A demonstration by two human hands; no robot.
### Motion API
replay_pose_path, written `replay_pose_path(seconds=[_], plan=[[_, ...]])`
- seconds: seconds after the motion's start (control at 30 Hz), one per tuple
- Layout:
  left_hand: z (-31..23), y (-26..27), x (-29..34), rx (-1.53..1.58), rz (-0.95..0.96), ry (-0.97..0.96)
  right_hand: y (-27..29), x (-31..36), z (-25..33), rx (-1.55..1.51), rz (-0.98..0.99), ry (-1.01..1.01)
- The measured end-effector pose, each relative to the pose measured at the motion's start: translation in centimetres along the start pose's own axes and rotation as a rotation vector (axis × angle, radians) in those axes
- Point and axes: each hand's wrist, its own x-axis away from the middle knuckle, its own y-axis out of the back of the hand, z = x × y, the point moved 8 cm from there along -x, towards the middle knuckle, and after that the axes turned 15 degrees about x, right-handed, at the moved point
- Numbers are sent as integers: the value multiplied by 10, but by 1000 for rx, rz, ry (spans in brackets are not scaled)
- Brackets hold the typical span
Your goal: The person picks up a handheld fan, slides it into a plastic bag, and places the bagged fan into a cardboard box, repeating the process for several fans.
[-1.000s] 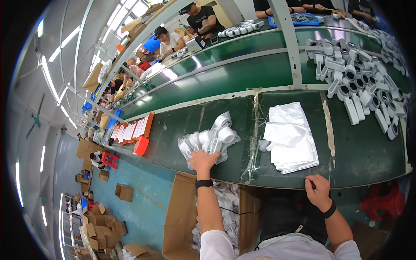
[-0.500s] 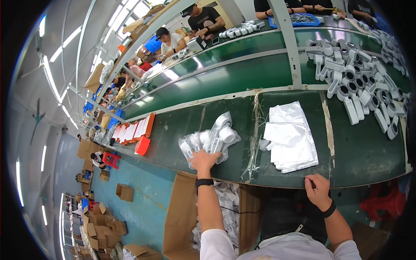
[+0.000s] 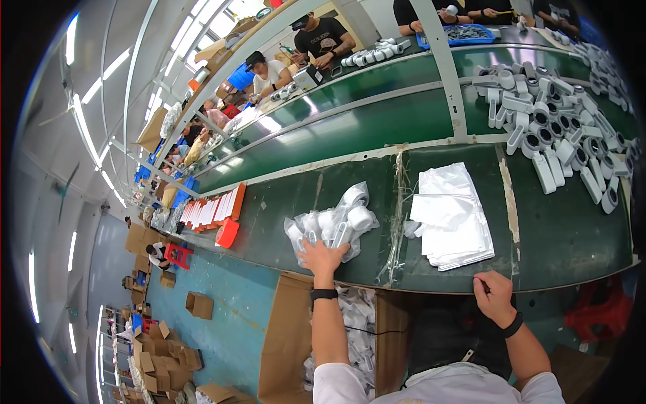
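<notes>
My left hand lies with fingers spread on the near side of a cluster of white devices in clear plastic bags. The bagged pieces have round heads and slim handles; some are partly hidden under the plastic and my fingers. My right hand rests at the near edge of the dark green bench, its fingers curled and nothing visible in them. Just beyond it lies a stack of flat white plastic bags, a little fanned out.
Unbagged grey-white devices pile up at the right. Orange-edged boxes with white sheets and an orange tape roll lie at the left. Below the bench stands an open carton of bagged pieces. A metal post rises beyond; people work across the conveyor.
The whole view has shifted slightly. My left hand stays on the bagged devices and my right hand stays at the bench edge. Across the conveyor, a person now holds up a white piece.
</notes>
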Motion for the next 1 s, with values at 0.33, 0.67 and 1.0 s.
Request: replay_pose_path(seconds=[0.33,0.67,1.0], plan=[[-38,-19,41,112,-196,-260,-2,-2,4,38,-2,11],[-57,-37,84,282,-416,-555,-5,-1,4,54,11,18],[-66,-31,88,289,-368,-538,-9,0,7,127,1,40]])
